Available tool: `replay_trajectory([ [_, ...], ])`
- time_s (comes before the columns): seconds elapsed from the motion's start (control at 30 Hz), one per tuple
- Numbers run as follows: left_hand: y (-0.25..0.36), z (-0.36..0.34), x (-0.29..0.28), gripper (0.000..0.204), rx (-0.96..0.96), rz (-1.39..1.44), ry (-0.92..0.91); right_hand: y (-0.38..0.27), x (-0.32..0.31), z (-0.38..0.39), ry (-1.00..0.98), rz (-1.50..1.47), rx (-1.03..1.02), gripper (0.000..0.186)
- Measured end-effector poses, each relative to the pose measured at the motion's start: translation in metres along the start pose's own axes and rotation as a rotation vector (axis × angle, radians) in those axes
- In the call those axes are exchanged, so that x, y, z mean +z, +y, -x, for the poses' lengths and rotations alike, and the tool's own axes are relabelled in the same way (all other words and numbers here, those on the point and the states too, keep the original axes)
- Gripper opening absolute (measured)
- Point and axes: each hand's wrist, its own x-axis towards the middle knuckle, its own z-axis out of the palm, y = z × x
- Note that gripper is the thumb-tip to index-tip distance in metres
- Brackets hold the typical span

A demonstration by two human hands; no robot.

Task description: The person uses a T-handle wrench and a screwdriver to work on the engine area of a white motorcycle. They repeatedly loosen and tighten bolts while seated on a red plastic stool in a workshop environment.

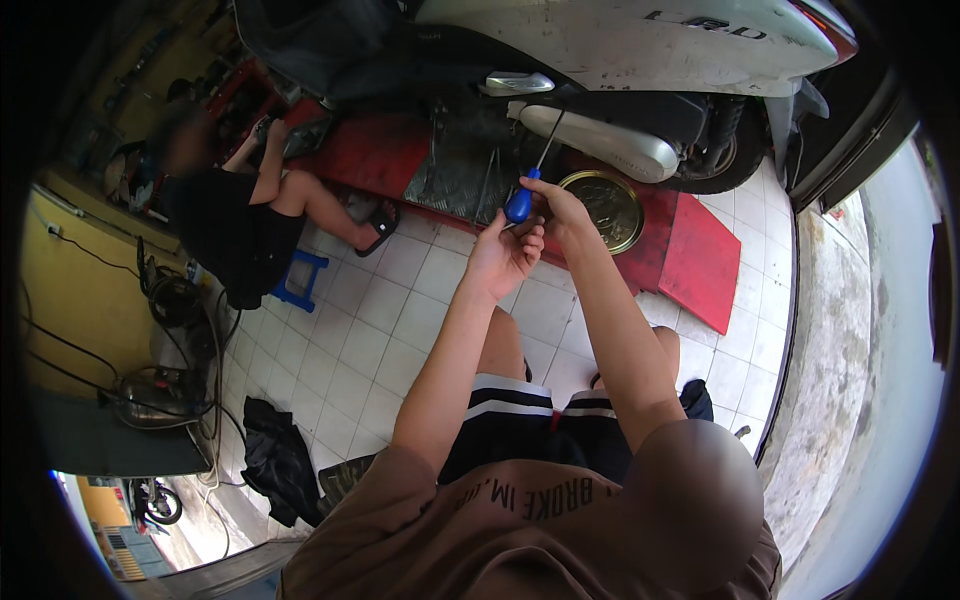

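A screwdriver with a blue handle (pixel 519 203) points up toward the underside of a white scooter (pixel 640 45) parked on a red ramp (pixel 700 260). My right hand (pixel 556 200) grips the top of the blue handle. My left hand (pixel 505 252) sits just below it, fingers curled at the handle's base. The metal shaft rises toward the chrome exhaust (pixel 600 140).
A round brass-coloured tray (pixel 605 205) lies on the ramp beside my hands. Another person (pixel 235 200) sits on a small blue stool (pixel 298 280) to the left, working at the scooter's front. A dark cloth (pixel 275 455) lies on the white tiles; cables and a tank stand along the left wall.
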Motion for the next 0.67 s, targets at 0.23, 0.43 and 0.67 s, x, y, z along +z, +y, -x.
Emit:
replay_trajectory([
  [0.23, 0.008, -0.005, 0.005, 0.024, 0.3, -0.546, 0.325, 0.003, -0.008, -0.007, -0.094, 0.011, -0.034, 0.02],
  [0.43, 0.005, 0.006, 0.027, 0.02, 1.163, -1.998, 0.514, 0.011, 0.001, -0.008, -0.034, -0.087, -0.154, 0.027],
  [0.67, 0.003, -0.006, 0.009, 0.022, 0.733, -1.527, 0.399, 0.002, -0.001, -0.011, -0.011, -0.024, -0.121, 0.029],
])
